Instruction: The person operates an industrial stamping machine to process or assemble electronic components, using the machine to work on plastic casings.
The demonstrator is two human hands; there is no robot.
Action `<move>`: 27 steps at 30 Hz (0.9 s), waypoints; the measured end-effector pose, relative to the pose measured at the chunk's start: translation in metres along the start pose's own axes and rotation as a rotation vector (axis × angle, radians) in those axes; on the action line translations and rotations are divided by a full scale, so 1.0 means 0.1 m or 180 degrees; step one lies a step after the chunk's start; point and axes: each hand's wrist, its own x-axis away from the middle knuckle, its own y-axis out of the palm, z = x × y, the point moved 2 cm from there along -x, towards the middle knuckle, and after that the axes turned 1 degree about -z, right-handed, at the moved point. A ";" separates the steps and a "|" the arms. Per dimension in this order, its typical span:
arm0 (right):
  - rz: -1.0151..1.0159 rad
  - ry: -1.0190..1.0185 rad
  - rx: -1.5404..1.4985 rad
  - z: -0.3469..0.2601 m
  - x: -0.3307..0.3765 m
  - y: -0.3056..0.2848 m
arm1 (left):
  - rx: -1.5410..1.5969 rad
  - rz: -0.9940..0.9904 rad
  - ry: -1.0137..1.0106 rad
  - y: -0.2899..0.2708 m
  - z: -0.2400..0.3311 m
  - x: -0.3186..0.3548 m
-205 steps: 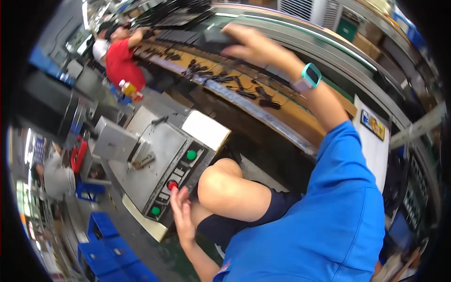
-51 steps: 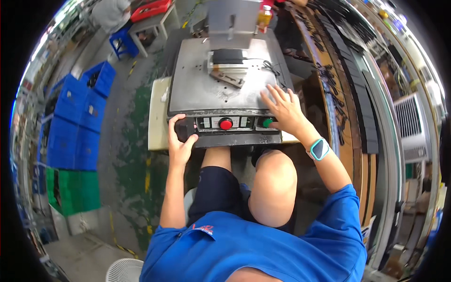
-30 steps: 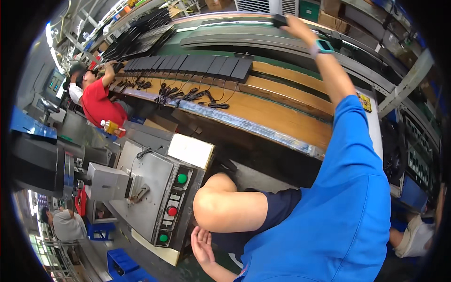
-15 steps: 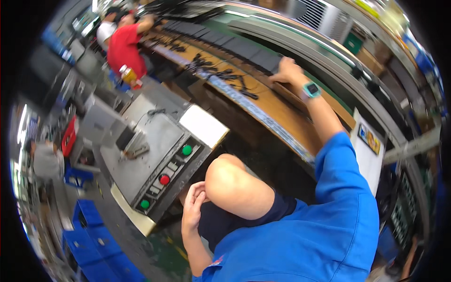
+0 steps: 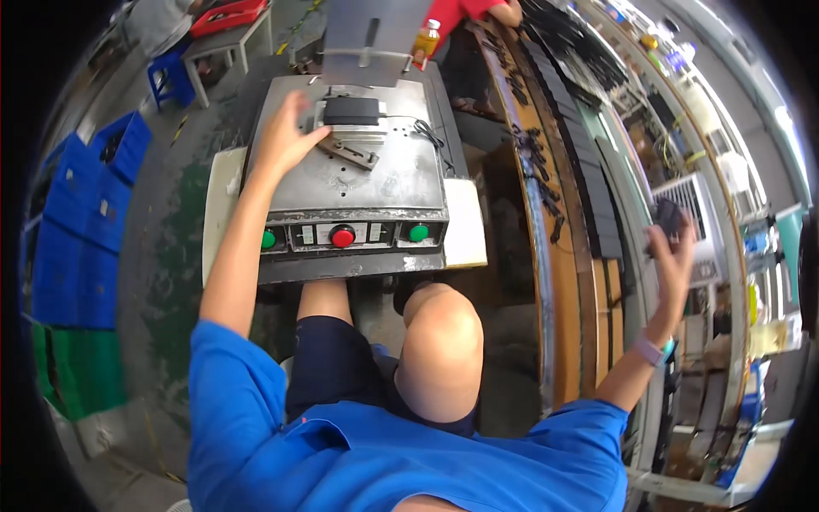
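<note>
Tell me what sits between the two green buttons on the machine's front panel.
Head view: a red button sits midway between the left green button and the right green button, with small labels beside it.

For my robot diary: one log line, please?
left hand: on black block, metal machine | right hand: holding dark part by conveyor

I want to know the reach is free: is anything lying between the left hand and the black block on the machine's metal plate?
Nothing visible does. The left hand is already at the black block, fingertips at its left edge. The small metal bracket lies just below them on the plate, not between.
</note>
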 end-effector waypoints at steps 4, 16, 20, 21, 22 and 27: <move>-0.1268 0.0168 -0.0366 -0.18 0.00 1.12 | 0.0626 -0.0670 0.0535 0.40 -0.25 -0.45; -0.1581 -0.1227 -0.1123 -0.71 -0.80 3.85 | 0.6601 -0.0079 -0.1695 -0.54 0.38 1.21; -0.1864 -0.2753 -0.0348 -1.28 -0.85 4.27 | 0.6015 0.0214 -0.2873 -0.75 0.58 2.11; -0.1952 -0.3172 0.0011 -1.38 -0.81 4.34 | 0.5652 0.0285 -0.2995 -0.74 0.54 2.30; -0.1926 -0.3156 -0.0013 -1.42 -0.78 4.39 | 0.5319 0.0315 -0.3092 -0.72 0.50 2.39; -0.2416 -0.2866 0.0946 -1.44 -0.57 4.35 | 0.3485 0.0111 -0.2912 -0.67 0.38 2.37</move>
